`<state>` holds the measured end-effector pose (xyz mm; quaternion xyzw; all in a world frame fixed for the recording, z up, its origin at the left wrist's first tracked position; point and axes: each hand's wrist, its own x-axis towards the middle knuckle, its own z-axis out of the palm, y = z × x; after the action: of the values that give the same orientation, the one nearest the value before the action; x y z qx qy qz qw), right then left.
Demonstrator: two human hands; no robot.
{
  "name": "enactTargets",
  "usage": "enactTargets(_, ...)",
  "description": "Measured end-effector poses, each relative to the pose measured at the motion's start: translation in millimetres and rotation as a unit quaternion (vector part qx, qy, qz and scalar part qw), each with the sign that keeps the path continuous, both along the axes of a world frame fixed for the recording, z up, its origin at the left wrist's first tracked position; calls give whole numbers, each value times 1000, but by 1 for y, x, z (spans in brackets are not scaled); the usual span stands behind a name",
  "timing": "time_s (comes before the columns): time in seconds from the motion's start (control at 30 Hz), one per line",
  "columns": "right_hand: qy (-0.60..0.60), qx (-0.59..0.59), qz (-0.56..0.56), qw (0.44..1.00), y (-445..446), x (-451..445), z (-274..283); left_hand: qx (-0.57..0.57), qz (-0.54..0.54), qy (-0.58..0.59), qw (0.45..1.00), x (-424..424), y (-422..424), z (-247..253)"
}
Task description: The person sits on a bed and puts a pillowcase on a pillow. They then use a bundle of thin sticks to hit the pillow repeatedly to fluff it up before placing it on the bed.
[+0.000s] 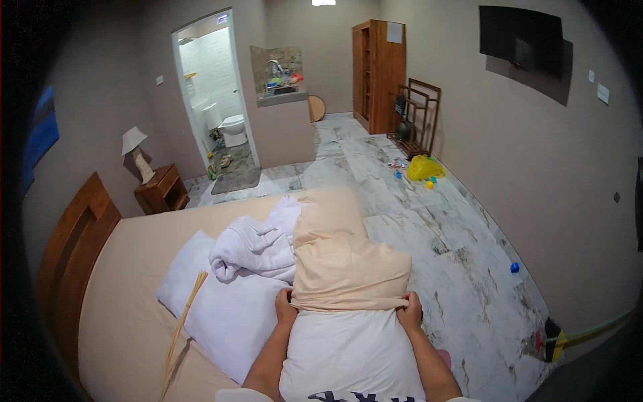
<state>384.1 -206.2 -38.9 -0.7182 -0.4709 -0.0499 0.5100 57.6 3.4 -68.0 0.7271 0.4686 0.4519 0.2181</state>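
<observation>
A white pillow (pixel 351 346) lies lengthwise in front of me, its far part inside a peach pillowcase (pixel 351 271). My left hand (pixel 285 305) grips the left edge of the pillowcase's opening. At the right edge of that opening, my right hand (pixel 411 310) pinches the hem. The far end of the case lies flatter over the bed's edge. Left of it are a crumpled white towel (pixel 251 251) and another white pillow (pixel 226 311). A bundle of thin sticks (pixel 185 311), tied partway along, rests against that pillow's left side.
The bed (pixel 130 281) has a peach sheet and a wooden headboard (pixel 75 241). A nightstand (pixel 159 188) with a lamp (pixel 138 151) stands beyond it. On the tiled floor lie a yellow plastic bag (pixel 423 168), small colourful items and a blue object (pixel 514 267). A broom-like item (pixel 555 341) is at the lower right.
</observation>
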Motion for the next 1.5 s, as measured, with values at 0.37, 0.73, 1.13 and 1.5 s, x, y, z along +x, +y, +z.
enactTargets(0.37,85,-72,14,994,14,60,-100,-259,-81,-223,936,20,17,-42)
enactTargets(0.73,354,-106,156,916,23,78,-78,-127,-363,-172,907,30,-29,99)
enactTargets(1.13,332,-180,66,924,-101,67,-135,-305,-270,-103,908,-71,-117,35)
enactTargets(1.5,100,-65,145,982,-18,11,92,11,-138,53,989,-3,-73,194)
